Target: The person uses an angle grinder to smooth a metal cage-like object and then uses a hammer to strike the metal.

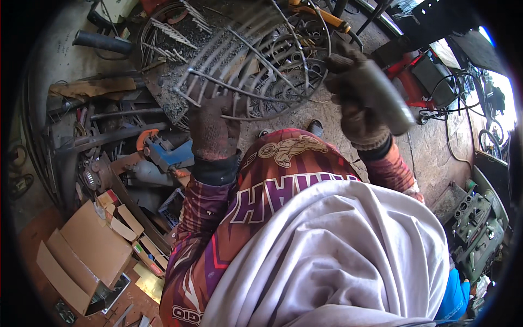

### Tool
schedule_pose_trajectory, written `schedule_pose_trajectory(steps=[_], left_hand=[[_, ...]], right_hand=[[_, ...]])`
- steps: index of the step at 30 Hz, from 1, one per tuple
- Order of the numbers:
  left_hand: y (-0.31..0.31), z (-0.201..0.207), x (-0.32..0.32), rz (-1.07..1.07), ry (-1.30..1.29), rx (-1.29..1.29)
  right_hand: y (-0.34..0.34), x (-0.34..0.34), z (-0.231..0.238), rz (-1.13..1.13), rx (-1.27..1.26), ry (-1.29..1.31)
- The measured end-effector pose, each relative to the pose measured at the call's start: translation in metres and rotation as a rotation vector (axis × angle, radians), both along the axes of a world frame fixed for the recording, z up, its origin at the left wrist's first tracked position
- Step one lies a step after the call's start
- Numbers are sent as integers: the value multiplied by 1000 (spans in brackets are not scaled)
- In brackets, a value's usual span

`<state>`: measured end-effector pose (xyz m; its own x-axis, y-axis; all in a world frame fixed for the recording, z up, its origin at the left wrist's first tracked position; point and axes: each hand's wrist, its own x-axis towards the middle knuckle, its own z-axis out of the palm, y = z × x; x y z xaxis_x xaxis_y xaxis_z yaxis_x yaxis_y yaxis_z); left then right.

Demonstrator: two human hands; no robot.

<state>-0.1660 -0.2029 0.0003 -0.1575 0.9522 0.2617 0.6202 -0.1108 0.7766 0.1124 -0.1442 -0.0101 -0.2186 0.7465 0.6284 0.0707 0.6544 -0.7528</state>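
My left hand (215, 126), in a dark work glove, is closed round the near edge of a grille of welded metal rods (256, 92). The grille has several parallel bars and a curved outer rod; its far part is blurred. My right hand (357, 111), also gloved, grips a thick grey metal cylinder (384, 97) to the right of the grille. The cylinder is smeared by motion and tilts down to the right. Beneath the grille is a worktable (169, 90) strewn with dark grit, short ribbed rods (174, 35) and metal rings.
An orange-yellow tool (327, 19) lies at the far edge. Metal bars (117, 139) and a blue-and-orange tool (166, 152) crowd my left, above an open cardboard box (87, 245). On my right are a red-and-black machine (417, 82), cables and a green-grey machine (476, 218).
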Motion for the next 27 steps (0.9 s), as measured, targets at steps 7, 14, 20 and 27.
schedule_pose_trajectory(steps=[7,14,20,27], left_hand=[[12,15,-1,456,-736,216],[9,41,5,476,-466,237],[1,25,-9,475,159,393],[-1,32,0,569,16,440]], right_hand=[[-23,-4,29,245,-413,53],[-16,-51,55,257,-444,-251],[-20,-72,52,114,-381,-588],[-28,-73,64,139,-470,-377]])
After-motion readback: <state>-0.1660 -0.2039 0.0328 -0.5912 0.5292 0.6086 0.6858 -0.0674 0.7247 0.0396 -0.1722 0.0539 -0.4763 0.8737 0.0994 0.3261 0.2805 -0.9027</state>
